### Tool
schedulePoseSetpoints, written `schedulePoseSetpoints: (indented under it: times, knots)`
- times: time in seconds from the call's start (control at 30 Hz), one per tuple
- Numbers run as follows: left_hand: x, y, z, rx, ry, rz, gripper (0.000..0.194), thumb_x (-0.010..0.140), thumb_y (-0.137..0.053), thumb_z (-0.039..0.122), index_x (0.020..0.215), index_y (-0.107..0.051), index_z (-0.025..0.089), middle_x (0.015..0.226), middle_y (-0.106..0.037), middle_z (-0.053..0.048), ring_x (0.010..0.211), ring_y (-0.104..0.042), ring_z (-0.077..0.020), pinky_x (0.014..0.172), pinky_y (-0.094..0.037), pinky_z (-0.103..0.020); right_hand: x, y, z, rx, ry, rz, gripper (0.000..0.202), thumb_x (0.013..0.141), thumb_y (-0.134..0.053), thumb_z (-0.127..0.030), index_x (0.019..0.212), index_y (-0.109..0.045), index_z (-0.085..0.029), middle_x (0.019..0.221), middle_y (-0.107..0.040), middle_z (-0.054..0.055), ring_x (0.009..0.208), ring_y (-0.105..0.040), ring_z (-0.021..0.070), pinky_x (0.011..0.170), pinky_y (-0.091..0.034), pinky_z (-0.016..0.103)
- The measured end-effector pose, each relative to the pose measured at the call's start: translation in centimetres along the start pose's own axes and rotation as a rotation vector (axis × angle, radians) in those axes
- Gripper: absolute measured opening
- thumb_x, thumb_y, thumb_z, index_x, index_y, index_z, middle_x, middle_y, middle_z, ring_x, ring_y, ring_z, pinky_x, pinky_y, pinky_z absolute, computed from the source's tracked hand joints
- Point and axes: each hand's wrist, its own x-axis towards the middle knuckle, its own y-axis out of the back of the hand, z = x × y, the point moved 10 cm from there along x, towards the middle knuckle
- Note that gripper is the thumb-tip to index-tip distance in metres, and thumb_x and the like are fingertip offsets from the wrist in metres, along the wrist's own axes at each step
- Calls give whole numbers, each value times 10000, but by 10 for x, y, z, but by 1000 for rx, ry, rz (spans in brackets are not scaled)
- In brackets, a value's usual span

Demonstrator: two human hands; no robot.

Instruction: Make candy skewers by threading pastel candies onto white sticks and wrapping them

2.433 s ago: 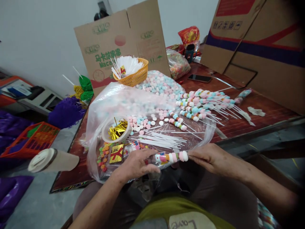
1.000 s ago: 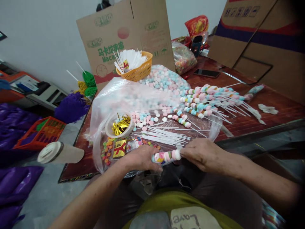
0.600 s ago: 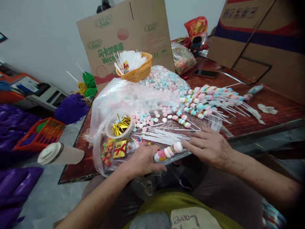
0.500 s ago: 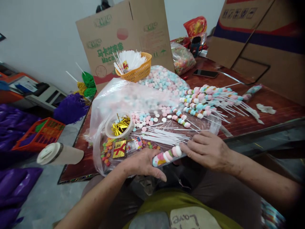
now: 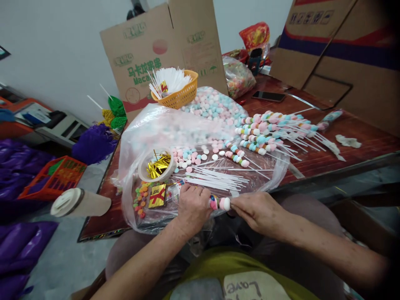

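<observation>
My left hand [image 5: 194, 209] is wrapped round a candy skewer [image 5: 224, 203] at the table's front edge. Pink and white candies at its right end stick out of the fist; the rest is hidden. My right hand [image 5: 261, 213] is closed in a pinch just past the white end candy, on the skewer's end; whether it grips stick or wrapper I cannot tell. Behind the hands lie loose white sticks [image 5: 218, 179] on clear plastic. Near my left hand are a gold packet [image 5: 156, 196], ring-shaped candies [image 5: 142, 201] and a tub [image 5: 141, 171] of gold twist ties.
Finished candy skewers [image 5: 265, 129] are piled at the right. A large plastic bag [image 5: 137, 129] of pastel candies spreads across the middle. Behind it stand a yellow basket [image 5: 184, 96] of sticks and a cardboard box [image 5: 121, 54]. A lidded cup [image 5: 93, 203] sits at the left edge.
My left hand has gone from an open-thumbed hold to a fist over the candy skewer, covering most of it. My right hand has moved slightly down and left, pinching its end.
</observation>
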Motion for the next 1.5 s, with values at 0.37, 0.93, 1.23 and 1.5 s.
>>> schedulePoseSetpoints:
  times: [0.37,0.93,1.23,1.5]
  knots:
    - [0,-29,-14,-464,74,-597,238,764,-553,414,876,-614,214,779,-664,3,706,-598,-164,566,-347,-218,-3,20,-9,33,94,-80,176,827,-412,-130,826,-586,-152,762,-603,54,674,-526,141,581,-312,245]
    - [-6,-15,-32,-97,86,-287,395,661,-610,596,719,-625,206,640,-658,-22,635,-605,-206,562,-323,-278,9,14,2,7,101,-80,257,863,-395,-182,691,-585,-160,642,-601,39,638,-495,140,610,-286,263]
    - [-24,41,-9,37,-299,233,438,757,-541,573,796,-631,146,669,-663,-43,572,-560,-156,572,-315,-308,3,23,-3,249,114,-114,295,915,-378,-264,767,-612,-162,632,-575,11,587,-458,109,584,-299,226]
    - [-2,3,-21,-311,-24,-18,556,555,-612,699,695,-643,162,592,-632,-35,587,-577,-168,583,-364,-260,4,46,-17,-129,249,108,193,820,-433,-157,685,-571,-163,597,-565,25,604,-450,135,633,-242,287]
